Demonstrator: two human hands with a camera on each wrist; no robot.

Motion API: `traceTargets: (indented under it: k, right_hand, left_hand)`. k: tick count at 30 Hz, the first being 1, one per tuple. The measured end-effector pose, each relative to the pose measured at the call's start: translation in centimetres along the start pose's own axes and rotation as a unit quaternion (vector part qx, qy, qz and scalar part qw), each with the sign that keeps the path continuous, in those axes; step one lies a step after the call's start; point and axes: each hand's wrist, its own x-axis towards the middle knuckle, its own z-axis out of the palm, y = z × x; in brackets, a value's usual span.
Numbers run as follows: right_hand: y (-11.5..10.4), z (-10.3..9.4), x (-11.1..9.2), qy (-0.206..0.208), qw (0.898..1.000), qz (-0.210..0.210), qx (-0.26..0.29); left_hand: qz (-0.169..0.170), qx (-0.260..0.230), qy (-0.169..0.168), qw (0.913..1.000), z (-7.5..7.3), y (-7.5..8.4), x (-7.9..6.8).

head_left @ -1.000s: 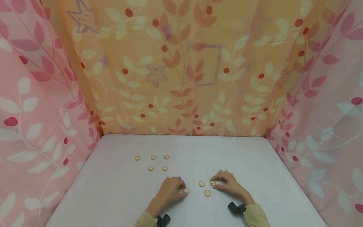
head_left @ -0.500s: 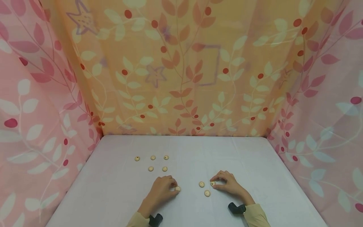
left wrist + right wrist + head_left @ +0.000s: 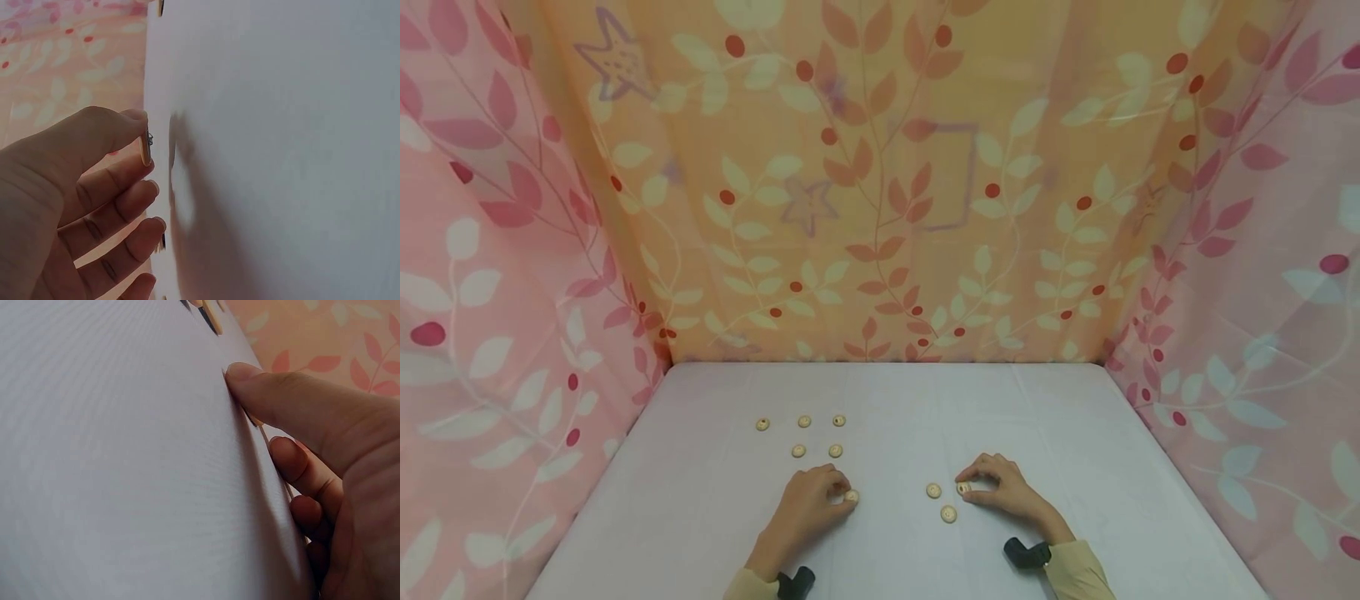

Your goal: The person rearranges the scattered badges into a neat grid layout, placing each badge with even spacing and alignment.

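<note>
My left hand [image 3: 808,502] pinches a small round wooden disc [image 3: 851,496] between thumb and fingers. In the left wrist view this disc [image 3: 147,149] is edge-on, just off the cloth, with a dark, uneven face toward the table. My right hand [image 3: 1006,490] has thumb and fingertips around another disc [image 3: 963,489] at table level; the right wrist view shows only its edge [image 3: 255,419] past the thumb. Left of that hand lie two more pale discs, one farther back [image 3: 933,491] and one nearer [image 3: 948,514]. Their markings are too small to read.
Several similar discs lie beyond my left hand in two rows, a back row with one disc [image 3: 804,422] in its middle and a front row with one [image 3: 836,451] at its right. White cloth [image 3: 700,517] covers the table. Patterned curtains [image 3: 880,208] enclose three sides.
My left hand has moved left across the table, carrying its disc away from the group by my right hand. The right hand stays in place. The view has tilted slightly upward.
</note>
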Motion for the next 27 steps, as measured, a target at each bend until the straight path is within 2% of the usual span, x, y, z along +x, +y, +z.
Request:
traceTargets:
  k: [4,15,27]
  right_hand:
    - [-0.1,0.0,-0.1,0.002,1.0,-0.003,-0.004]
    - [0.4,0.3,-0.1,0.0,1.0,0.001,0.01]
    - [0.4,0.2,0.0,0.003,1.0,-0.007,0.003]
  left_hand:
    - [-0.011,-0.007,0.01,0.9999,-0.3,-0.7,-0.2]
    - [-0.034,0.026,0.03,0.9986,-1.3,-2.6,-0.4]
    - [-0.079,0.0,0.034,0.9963,-2.4,-3.9,-0.7]
